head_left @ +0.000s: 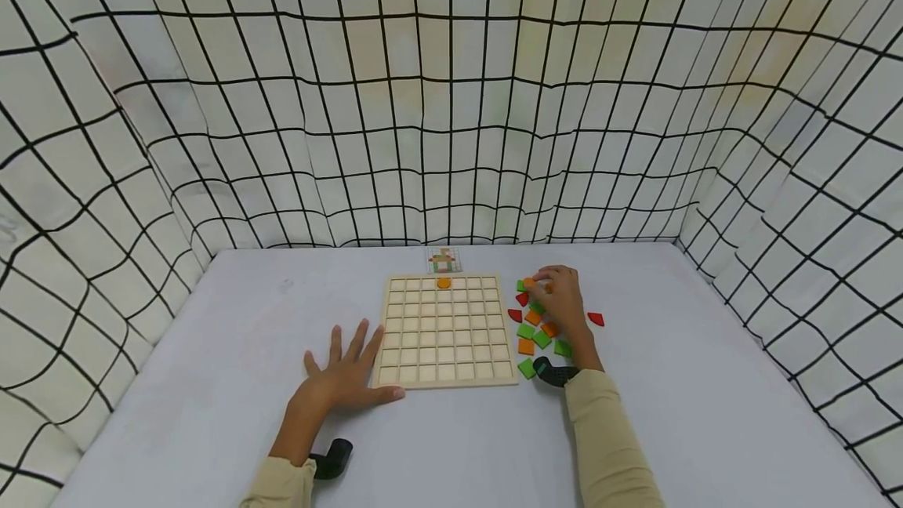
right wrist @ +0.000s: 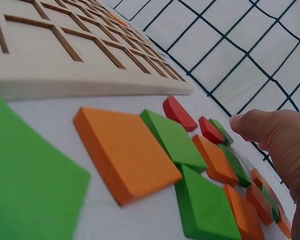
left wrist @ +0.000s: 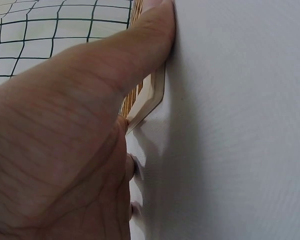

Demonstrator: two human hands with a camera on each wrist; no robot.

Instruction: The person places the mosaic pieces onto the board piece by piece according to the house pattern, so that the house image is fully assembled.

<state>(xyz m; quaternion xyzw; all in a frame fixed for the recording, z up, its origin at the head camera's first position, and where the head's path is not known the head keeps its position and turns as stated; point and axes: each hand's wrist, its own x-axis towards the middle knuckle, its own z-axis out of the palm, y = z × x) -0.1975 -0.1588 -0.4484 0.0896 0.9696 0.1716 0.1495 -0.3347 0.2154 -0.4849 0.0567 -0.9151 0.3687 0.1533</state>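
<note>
A pale wooden grid board (head_left: 448, 329) lies on the white table, with one orange piece (head_left: 444, 283) in its far row. My left hand (head_left: 346, 379), fingers spread, rests at the board's near left corner. In the left wrist view its thumb (left wrist: 145, 40) lies along the board's edge. My right hand (head_left: 562, 296) is over the far end of the loose pieces, and its thumb and fingertips pinch a small orange piece (head_left: 529, 282). The right wrist view shows the thumb (right wrist: 255, 125) beside a green piece (right wrist: 222, 131); the pinched piece is hidden there.
Several green, orange and red flat pieces lie right of the board, among them a green square (head_left: 526, 368) and an orange square (head_left: 526, 346). A red piece (head_left: 596, 319) sits farther right. Behind the board is a small pattern card (head_left: 444, 259). Black netting (head_left: 451, 132) surrounds the table.
</note>
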